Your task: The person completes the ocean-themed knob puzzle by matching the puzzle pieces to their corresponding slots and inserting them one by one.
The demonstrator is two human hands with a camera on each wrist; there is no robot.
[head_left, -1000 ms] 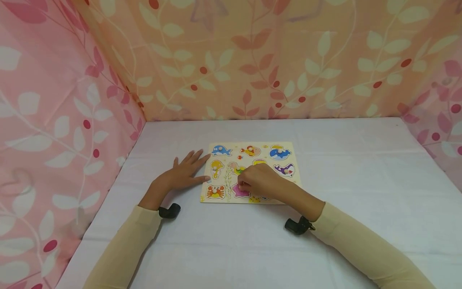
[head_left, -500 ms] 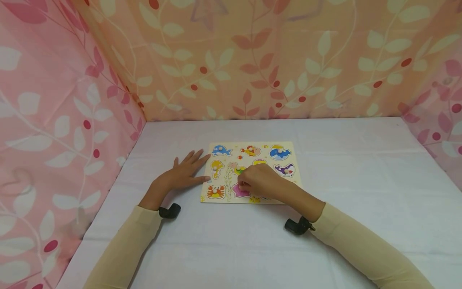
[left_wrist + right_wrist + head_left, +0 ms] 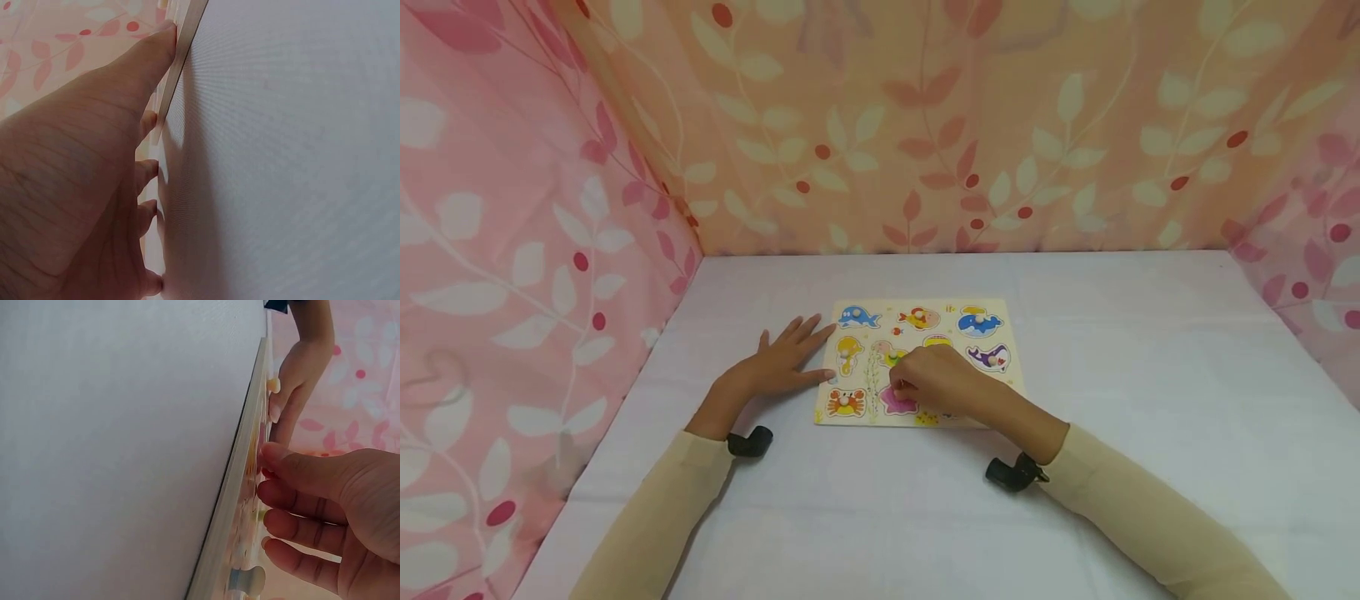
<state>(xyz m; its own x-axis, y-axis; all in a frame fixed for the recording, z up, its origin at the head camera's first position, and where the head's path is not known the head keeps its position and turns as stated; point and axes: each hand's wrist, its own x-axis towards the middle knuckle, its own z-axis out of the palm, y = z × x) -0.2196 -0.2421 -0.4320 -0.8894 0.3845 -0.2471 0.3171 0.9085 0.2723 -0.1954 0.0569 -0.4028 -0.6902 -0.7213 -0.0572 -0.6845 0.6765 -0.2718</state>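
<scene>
A wooden peg puzzle board [image 3: 904, 337] with sea-animal pieces lies flat on the table. My right hand [image 3: 943, 382] is over its front half, thumb and fingertips pinching at the knob of a pink piece [image 3: 897, 403], which sits in its slot in the front row. In the right wrist view the right thumb [image 3: 294, 464] and curled fingers come together close above the board's face. My left hand [image 3: 782, 358] lies with fingers spread at the board's left side; its thumb [image 3: 150, 53] rests at the board's edge. The right hand hides pieces beneath it.
Around the pink piece sit a crab piece [image 3: 846, 403], a seahorse piece [image 3: 848, 353], a turtle piece [image 3: 889, 354] and a purple whale piece [image 3: 989, 358], each with a knob. White cloth [image 3: 865, 517] covers the table. Leaf-patterned curtains [image 3: 880, 133] stand behind and beside it.
The head view has tilted slightly. Both hands, the board and the pink piece keep the same places relative to each other.
</scene>
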